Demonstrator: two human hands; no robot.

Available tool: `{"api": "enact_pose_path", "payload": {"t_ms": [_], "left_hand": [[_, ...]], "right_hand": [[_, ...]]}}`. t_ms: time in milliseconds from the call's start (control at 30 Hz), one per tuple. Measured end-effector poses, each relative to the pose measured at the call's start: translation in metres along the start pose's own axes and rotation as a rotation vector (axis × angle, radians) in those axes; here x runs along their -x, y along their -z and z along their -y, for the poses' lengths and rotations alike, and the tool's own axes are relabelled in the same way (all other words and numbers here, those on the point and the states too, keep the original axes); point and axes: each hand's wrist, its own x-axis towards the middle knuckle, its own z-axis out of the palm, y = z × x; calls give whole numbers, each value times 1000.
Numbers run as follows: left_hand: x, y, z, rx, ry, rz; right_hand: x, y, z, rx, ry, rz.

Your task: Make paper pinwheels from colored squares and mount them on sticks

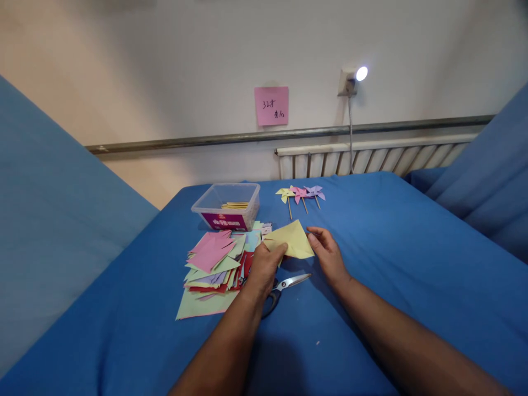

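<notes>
A folded yellow paper [292,239] is held between both hands above the blue cloth. My left hand [264,269] pinches its left corner with the fingers closed. My right hand [328,254] grips its right edge between thumb and fingers. A pair of scissors [284,287] lies on the cloth just below the paper, its handles partly hidden under my left wrist. A messy pile of coloured paper sheets [214,264] lies to the left of my left hand.
A clear plastic box [226,206] with thin yellow sticks stands behind the pile. Three small paper pinwheels [301,193] on sticks lie further back. The blue-covered table [391,258] meets a wall with a radiator [371,159], a pink note [271,105] and a lamp [361,73].
</notes>
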Motion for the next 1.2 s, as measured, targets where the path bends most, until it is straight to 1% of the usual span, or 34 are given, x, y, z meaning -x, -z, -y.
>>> {"api": "enact_pose_path", "payload": {"t_ms": [100, 167, 233, 300, 367, 433, 533, 600, 667, 733, 833, 900, 967, 1067, 1133, 1200], "left_hand": [[0, 2, -5, -82, 17, -22], [0, 4, -8, -184, 31, -50], [0, 5, -11, -304, 29, -51], [0, 6, -14, -420, 7, -12], [1, 6, -16, -534, -31, 54], [3, 7, -18, -642, -64, 111], [5, 7, -18, -783, -96, 183], [6, 7, -17, -878, -133, 240], [7, 8, -17, -961, -186, 287], [8, 8, -18, -1006, -232, 302], [9, 7, -22, -1021, -254, 303], [9, 7, -23, -1009, -252, 292], [8, 6, -22, -956, -252, 250], [7, 3, -16, -732, -202, 144], [5, 1, -10, -503, -106, 77], [5, -1, -5, -294, 20, 58]], "right_hand": [[-5, 3, 2, -114, -50, 15], [-7, 6, 4, -171, -80, 46], [-8, 7, 8, -185, -105, 90], [-7, 8, 11, -174, -121, 148], [-6, 9, 14, -158, -119, 195], [-6, 9, 16, -120, -75, 188], [-7, 11, 15, 1, 13, 146], [-7, 11, 14, 50, 17, 211], [-6, 11, 12, 43, -36, 320], [-3, 9, 10, 24, -108, 398], [0, 6, 7, 16, -165, 414], [0, 4, 4, 24, -158, 387], [0, 2, 2, 35, -145, 344], [0, 0, -1, -28, -169, 225], [1, -2, -2, -104, -202, 129], [1, -3, -2, -170, -220, 53]]}}
